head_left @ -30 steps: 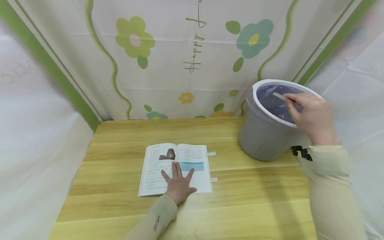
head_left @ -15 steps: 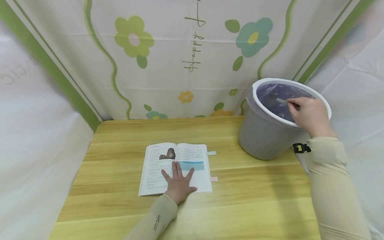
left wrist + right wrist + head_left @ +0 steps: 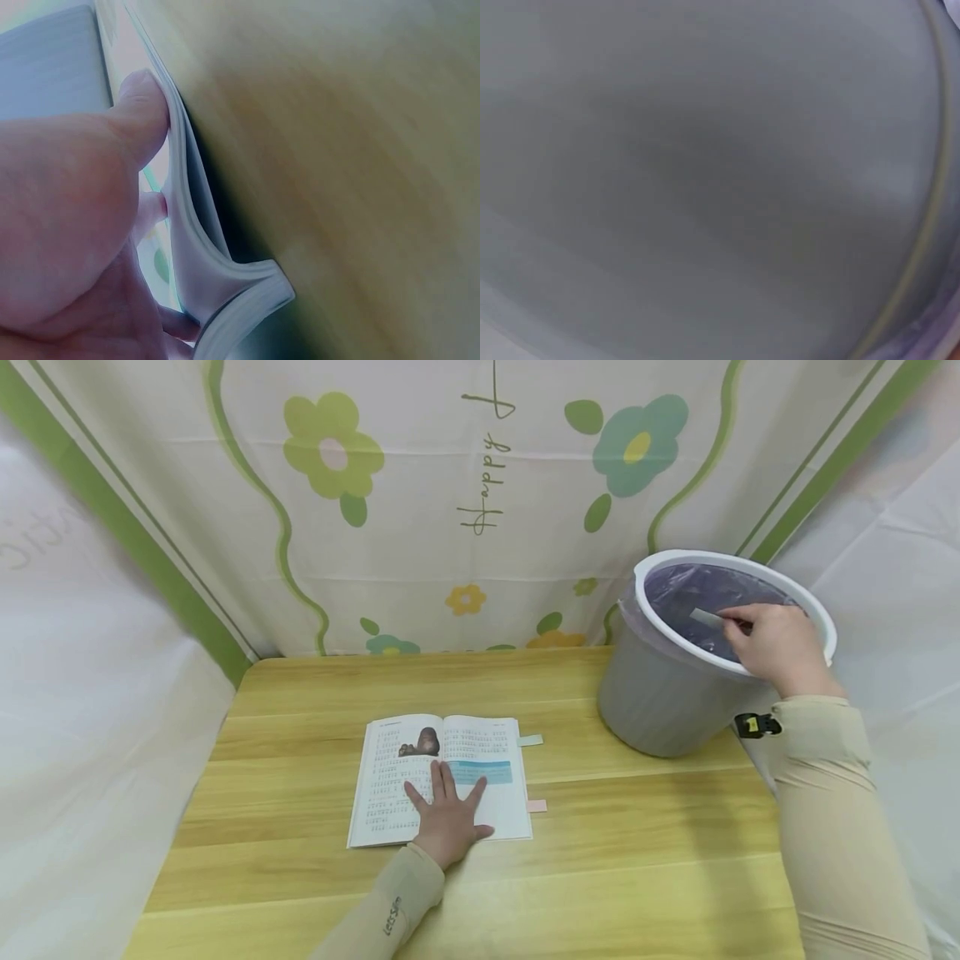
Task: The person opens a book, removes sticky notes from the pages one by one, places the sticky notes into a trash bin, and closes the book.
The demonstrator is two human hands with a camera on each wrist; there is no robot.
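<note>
Left of the bin (image 3: 660, 702), the left hand (image 3: 447, 828), fingers spread, rests on the open book (image 3: 491, 814); lifting could let it close. Over the bin, the right hand (image 3: 780, 639) pinches a strip (image 3: 705, 618) that, if sticky, might cling.

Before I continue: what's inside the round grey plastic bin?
Inside the bin, a purplish plastic liner. The right grip pinches a thin pale strip at its mouth. Near wall and grip hide the bottom.
</note>
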